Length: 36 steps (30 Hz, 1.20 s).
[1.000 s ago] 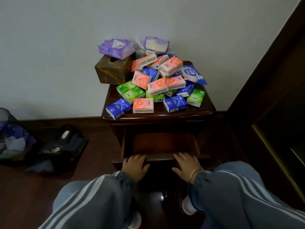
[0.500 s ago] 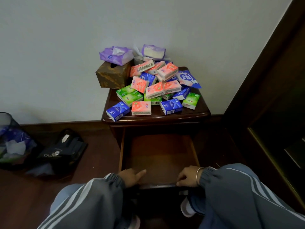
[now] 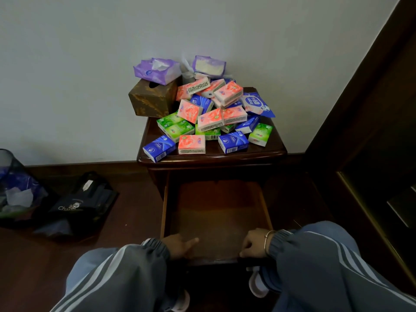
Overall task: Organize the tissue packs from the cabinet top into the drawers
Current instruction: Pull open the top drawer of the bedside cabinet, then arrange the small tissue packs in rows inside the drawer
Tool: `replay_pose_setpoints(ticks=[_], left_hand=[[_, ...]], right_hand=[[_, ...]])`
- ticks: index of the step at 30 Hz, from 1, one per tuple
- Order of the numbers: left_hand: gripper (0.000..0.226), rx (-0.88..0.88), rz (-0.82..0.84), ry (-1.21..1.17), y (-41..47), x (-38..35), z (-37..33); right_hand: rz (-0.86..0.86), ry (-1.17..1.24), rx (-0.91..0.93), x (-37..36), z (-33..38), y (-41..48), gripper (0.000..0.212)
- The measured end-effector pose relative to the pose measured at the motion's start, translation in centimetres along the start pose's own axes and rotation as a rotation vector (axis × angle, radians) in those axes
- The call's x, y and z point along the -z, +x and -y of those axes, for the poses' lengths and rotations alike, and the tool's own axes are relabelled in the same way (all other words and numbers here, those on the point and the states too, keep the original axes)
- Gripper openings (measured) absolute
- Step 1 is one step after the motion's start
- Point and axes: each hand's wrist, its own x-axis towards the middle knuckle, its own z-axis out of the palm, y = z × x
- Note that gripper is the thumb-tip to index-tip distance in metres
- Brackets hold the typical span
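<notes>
- While both hands are on the drawer (image 3: 217, 212), nothing's been sorted yet. Our left hand (image 3: 177, 245) grips the front edge with one finger poking out over the bare drawer bottom. Our right hand (image 3: 253, 245) is curled round the same edge near the right corner.
- All the tissue packs (image 3: 211, 115) sit heaped on the cabinet top (image 3: 211, 157), above and behind the open drawer. None are inside.
- First worry: the drawer looks pulled out a long way, so any more tug could probably drop it onto our knees.
- Second worry: the heap is loose and the blue pack (image 3: 159, 147) sits right at the front-left rim. A bump to the cabinet, or grabbing from the bottom of the pile, could send packs sliding to the floor.
- Third worry: the wooden tissue box (image 3: 153, 101) hangs off the left edge with a purple soft pack (image 3: 157, 69) on top. We reckon a nudge could tip both.
- Writing: the blue-and-white wipes pack (image 3: 256, 104) reads something like "Deeyeo", but we're not sure. The black bag (image 3: 76, 206) on the floor shows "Cha" and the rest is unclear. The front pink pack (image 3: 191, 144) has a logo and barcode too small to read.
</notes>
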Motion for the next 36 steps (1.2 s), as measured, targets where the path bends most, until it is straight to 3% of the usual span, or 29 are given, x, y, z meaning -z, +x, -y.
replay_pose_setpoints(ticks=[6,9,12,15,17,19,22,25,28,33,36], left_hand=[[0.056,-0.045,0.085,0.031,-0.9,1.9,0.6],[0.049,-0.110,0.006,-0.020,-2.6,5.8,0.6],[0.015,-0.315,-0.337,-0.276,-4.9,11.2,-0.2],[0.010,-0.421,-0.877,-0.480,-6.2,16.0,-1.4],[0.020,-0.355,-1.142,-0.440,-5.8,18.3,-2.2],[0.041,-0.242,-1.210,-0.318,-4.5,19.7,-3.0],[0.061,-0.072,-1.047,-0.172,-2.5,20.3,-3.9],[0.063,0.065,-0.901,-0.079,-1.0,19.8,-4.0],[0.059,0.060,-0.947,-0.022,-0.6,19.5,-3.7],[0.054,-0.010,-0.977,-0.227,-1.6,19.7,-3.1],[0.037,-0.025,-1.034,-0.454,-2.6,19.1,-3.4]], right_hand=[[-0.024,0.023,0.064,0.7,-0.1,-0.4,0.037],[-0.220,0.041,0.139,3.5,-0.2,-1.7,0.033],[-0.641,0.157,0.257,7.7,-0.3,-3.4,0.024],[-1.171,0.057,0.340,12.3,0.4,-4.3,0.024],[-1.332,-0.032,0.301,15.0,1.5,-4.1,0.032],[-1.312,-0.102,0.215,16.6,2.7,-3.0,0.045],[-1.169,-0.234,0.082,17.1,3.9,-0.8,0.064],[-1.063,-0.270,-0.029,16.1,3.9,1.3,0.072],[-1.030,-0.270,-0.036,15.5,3.2,2.1,0.077],[-1.060,-0.302,0.057,15.8,2.7,1.8,0.069],[-1.231,-0.316,0.169,15.6,2.9,0.7,0.052]])
